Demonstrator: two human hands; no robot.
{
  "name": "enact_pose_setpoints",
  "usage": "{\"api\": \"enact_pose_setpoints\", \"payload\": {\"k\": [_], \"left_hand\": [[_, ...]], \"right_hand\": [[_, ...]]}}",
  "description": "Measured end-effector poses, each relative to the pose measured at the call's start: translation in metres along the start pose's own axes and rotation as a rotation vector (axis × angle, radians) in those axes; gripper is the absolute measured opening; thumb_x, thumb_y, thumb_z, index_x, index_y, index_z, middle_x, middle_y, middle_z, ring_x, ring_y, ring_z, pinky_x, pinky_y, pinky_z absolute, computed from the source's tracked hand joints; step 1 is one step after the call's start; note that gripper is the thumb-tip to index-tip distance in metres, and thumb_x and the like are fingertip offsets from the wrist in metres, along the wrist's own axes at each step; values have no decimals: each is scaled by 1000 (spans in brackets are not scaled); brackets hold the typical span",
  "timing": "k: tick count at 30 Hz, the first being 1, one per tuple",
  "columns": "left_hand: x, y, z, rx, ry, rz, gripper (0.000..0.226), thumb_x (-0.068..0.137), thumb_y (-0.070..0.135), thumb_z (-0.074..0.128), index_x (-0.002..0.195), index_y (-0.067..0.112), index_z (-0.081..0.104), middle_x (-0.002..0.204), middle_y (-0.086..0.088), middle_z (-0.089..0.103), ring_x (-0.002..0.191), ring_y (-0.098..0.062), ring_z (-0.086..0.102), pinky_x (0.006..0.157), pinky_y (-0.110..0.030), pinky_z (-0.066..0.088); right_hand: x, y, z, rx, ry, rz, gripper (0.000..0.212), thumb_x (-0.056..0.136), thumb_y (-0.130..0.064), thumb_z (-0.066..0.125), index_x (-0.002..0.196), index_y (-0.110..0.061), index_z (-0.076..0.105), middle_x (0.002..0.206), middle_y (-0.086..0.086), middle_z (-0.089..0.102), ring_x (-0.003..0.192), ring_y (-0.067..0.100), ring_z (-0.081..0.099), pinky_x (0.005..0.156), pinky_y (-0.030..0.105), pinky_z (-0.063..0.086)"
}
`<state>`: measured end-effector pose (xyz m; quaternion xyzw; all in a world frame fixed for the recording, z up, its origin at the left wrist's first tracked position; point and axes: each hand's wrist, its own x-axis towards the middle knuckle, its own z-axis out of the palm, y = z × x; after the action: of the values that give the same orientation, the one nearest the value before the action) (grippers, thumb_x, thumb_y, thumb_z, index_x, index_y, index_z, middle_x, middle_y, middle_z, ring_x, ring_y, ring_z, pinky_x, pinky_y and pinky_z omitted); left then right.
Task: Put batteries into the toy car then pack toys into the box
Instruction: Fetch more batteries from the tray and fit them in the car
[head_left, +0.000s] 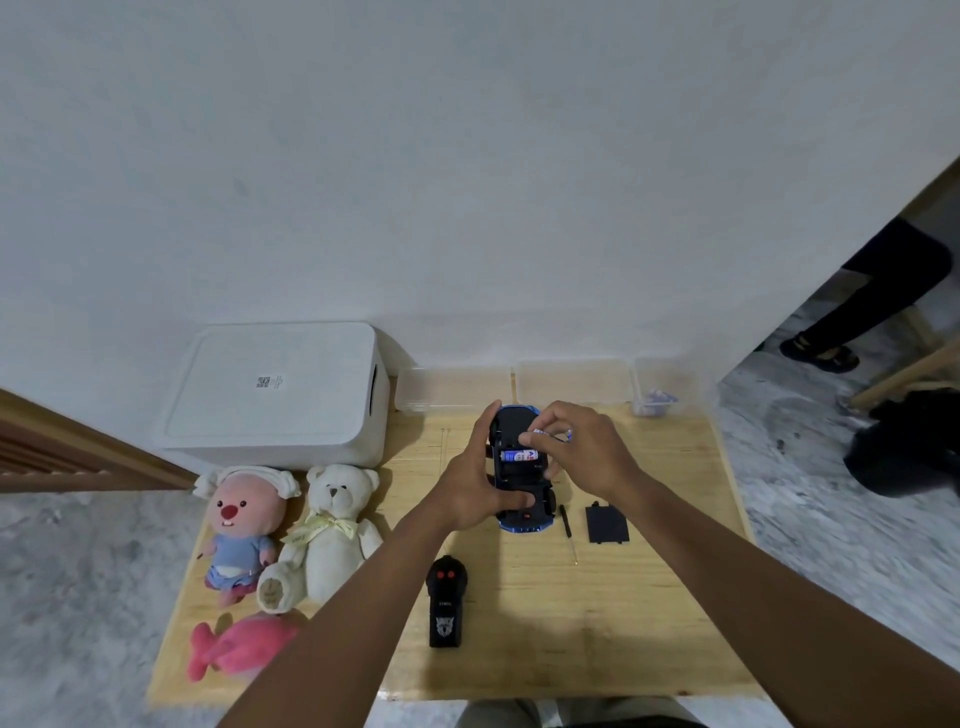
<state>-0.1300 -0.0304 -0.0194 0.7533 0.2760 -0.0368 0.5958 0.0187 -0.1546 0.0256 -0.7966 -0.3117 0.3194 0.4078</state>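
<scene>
Head view: battery fitting, car belly-up near tabletop far edge.
Left hand clasps the car to steady it; right hand pinches a battery over the open bay, one cell seated. Box closed, far-left corner.

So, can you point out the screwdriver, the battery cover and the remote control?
screwdriver (564, 521): head view, on its black handle.
battery cover (607, 525): head view, middle of the flat black panel.
remote control (445, 605): head view, centre of its black body.
</scene>
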Motion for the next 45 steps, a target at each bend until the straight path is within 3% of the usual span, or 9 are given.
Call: {"api": "enact_pose_setpoints", "payload": {"k": [3, 9, 13, 19, 28, 35, 38, 40, 45], "left_hand": [[-1, 1, 1, -14, 0, 7, 127, 75, 9, 88, 159, 50, 2, 137, 11, 59, 115, 2, 62, 94, -39, 60], [1, 5, 3, -46, 5, 10, 128, 73, 11, 89, 157, 53, 3, 140, 13, 56, 115, -14, 68, 96, -43, 59], [2, 8, 5, -61, 3, 13, 128, 74, 8, 89, 158, 52, 3, 138, 15, 57, 113, -13, 68, 94, -40, 60], [3, 6, 5, -74, 17, 11, 128, 74, 8, 89, 158, 53, 3, 131, 8, 63, 114, -13, 68, 95, -41, 60], [6, 9, 5, -97, 58, 24, 126, 75, 9, 89, 158, 53, 5, 130, 8, 61, 112, -13, 68, 95, -38, 60], [5, 10, 14, -87, 70, 33, 129, 72, 6, 89, 159, 51, 4, 129, 11, 63, 111, -10, 68, 93, -35, 60], [5, 12, 15, -77, 72, 39, 127, 74, 5, 88, 160, 47, 5, 124, 15, 62, 108, 2, 64, 86, -26, 60], [5, 13, 14, -81, 77, 40, 125, 75, 4, 88, 160, 46, 6, 124, 14, 60, 108, -2, 64, 79, -20, 58], [4, 15, 15, -81, 88, 46, 123, 76, 8, 88, 159, 47, 6, 123, 12, 59, 105, -13, 66, 77, -20, 58]], "right_hand": [[1, -1, -2, -46, 0, -55, 10, 81, -40, 81, 82, -31, 78, 85, -17, 75, 88, -2, 67, 83, 25, 47], [-1, -1, 3, -6, -14, -51, 17, 75, -40, 85, 89, -31, 79, 80, -17, 75, 86, -3, 67, 83, 23, 46], [-4, 4, 11, 6, 39, -79, 19, 74, -35, 87, 86, -27, 75, 79, -14, 75, 78, -2, 69, 78, 20, 46], [-4, 9, 17, -34, 77, -197, 17, 73, -28, 89, 87, -29, 80, 84, -14, 71, 84, 3, 67, 79, 25, 52], [-4, 16, 23, -96, 22, -140, 18, 82, -35, 81, 100, -34, 80, 84, -11, 70, 83, 4, 66, 80, 33, 57], [-7, 17, 27, -164, 134, -72, 18, 74, -33, 85, 86, -29, 73, 69, -13, 61, 62, 4, 62, 59, 32, 57], [-9, 15, 22, -187, 189, 0, 40, 67, -43, 88, 92, -32, 59, 71, -16, 63, 65, 0, 61, 55, 25, 48], [-11, 15, 20, -215, 218, 45, 51, 64, -49, 88, 101, -33, 56, 74, -17, 56, 69, 1, 55, 57, 24, 40], [-16, 17, 21, -210, 256, 54, 45, 62, -53, 88, 99, -39, 66, 113, -20, 51, 97, 1, 55, 78, 23, 44]]}}
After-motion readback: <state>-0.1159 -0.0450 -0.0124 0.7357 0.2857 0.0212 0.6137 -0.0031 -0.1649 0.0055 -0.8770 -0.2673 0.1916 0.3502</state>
